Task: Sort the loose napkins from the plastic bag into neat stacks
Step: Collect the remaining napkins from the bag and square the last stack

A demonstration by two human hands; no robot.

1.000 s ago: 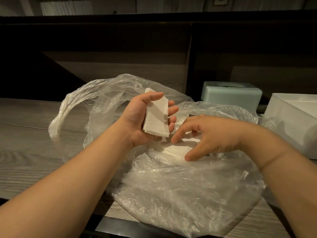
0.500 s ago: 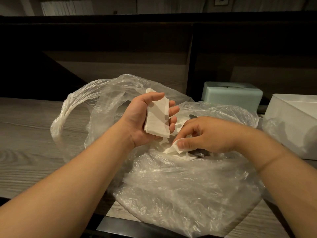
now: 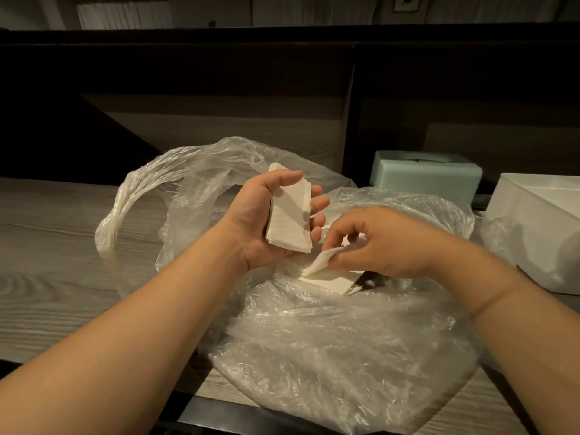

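Fingertips (image 3: 333, 262) of the right hand (image 3: 381, 243) pinch the corner of a single napkin (image 3: 320, 265), raising it off the loose napkins (image 3: 339, 282) that lie inside the mouth of the plastic bag (image 3: 329, 346). Just beside it, the left hand (image 3: 270, 224) is turned palm-up with its thumb and curled fingers clamped around a small stack of folded napkins (image 3: 290, 219), the stack standing roughly on end and looking reasonably square. The clear, crumpled bag spreads across a wood-grain counter (image 3: 62, 246), its near edge hanging over the counter's front; one handle loops out to the left. Behind it at right sit a pale green tissue box (image 3: 426, 177) and a white bin (image 3: 539, 227), the bin touching the bag's film.

The step in hand appears to be adding the pinched napkin to the held stack. Gripped only by a corner, the thin sheet could unfold or tear, or drag a neighbour up with it, and a crooked landing would throw the stack out of line. The slippery bag, partly overhanging, could also shift toward the edge if tugged.

How many napkins remain in the bag cannot be told: the right hand and the glare on the film cover most of them. A dark shape under the right palm is unidentifiable. The bin is cut off at the frame's right edge, and the dim background shows only dark panels.
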